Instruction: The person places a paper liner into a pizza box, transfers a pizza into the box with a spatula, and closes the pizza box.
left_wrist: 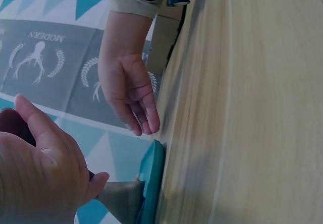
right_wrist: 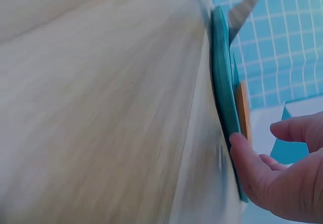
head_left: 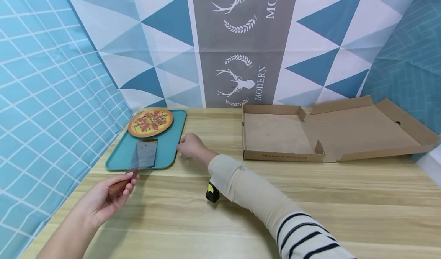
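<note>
My left hand (head_left: 108, 197) grips the brown wooden handle (head_left: 118, 188) of a spatula. Its flat metal blade (head_left: 146, 153) hangs over the front part of a teal tray (head_left: 118, 155). At the back of that tray lies a round pizza (head_left: 150, 123) with red and yellow topping. Beside the tray's right edge is my right hand (head_left: 193, 147), its fingers loosely extended. In the right wrist view one fingertip (right_wrist: 239, 141) is right at the tray's rim, and the thumb stands apart from it.
An opened cardboard pizza box (head_left: 279, 134) lies at the right, its lid (head_left: 365, 130) folded out to the right. A small black and yellow device (head_left: 212, 192) sits at my right wrist. Patterned cloth walls (head_left: 241, 40) stand behind and beside the wooden table (head_left: 193, 228).
</note>
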`<action>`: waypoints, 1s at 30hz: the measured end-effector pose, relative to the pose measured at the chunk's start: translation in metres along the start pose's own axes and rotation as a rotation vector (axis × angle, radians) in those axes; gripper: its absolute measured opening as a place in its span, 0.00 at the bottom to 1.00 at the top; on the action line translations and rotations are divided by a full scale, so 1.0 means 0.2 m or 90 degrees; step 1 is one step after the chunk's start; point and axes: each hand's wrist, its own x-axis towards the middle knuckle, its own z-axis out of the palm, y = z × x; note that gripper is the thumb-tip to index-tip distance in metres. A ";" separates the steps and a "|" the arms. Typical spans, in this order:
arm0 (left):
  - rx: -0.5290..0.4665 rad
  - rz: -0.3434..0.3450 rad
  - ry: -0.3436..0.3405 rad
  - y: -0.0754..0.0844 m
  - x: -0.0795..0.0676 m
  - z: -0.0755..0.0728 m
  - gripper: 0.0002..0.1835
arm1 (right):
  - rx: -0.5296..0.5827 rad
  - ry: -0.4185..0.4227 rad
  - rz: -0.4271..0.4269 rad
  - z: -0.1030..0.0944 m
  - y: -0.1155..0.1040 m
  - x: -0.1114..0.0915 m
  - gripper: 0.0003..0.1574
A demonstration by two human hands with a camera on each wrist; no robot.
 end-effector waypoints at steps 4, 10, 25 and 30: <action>0.035 -0.015 0.014 0.02 0.00 -0.03 0.16 | 0.074 0.021 0.069 0.02 -0.01 0.05 0.13; 0.143 -0.023 0.055 0.07 0.01 -0.07 0.14 | 0.039 0.032 0.072 0.05 -0.03 0.10 0.35; 0.520 -0.092 0.192 0.24 0.10 -0.03 0.08 | -0.030 0.062 0.088 0.16 -0.06 0.13 0.11; 0.627 -0.072 0.180 0.26 0.16 -0.02 0.32 | -0.057 0.076 0.095 0.15 -0.05 0.14 0.10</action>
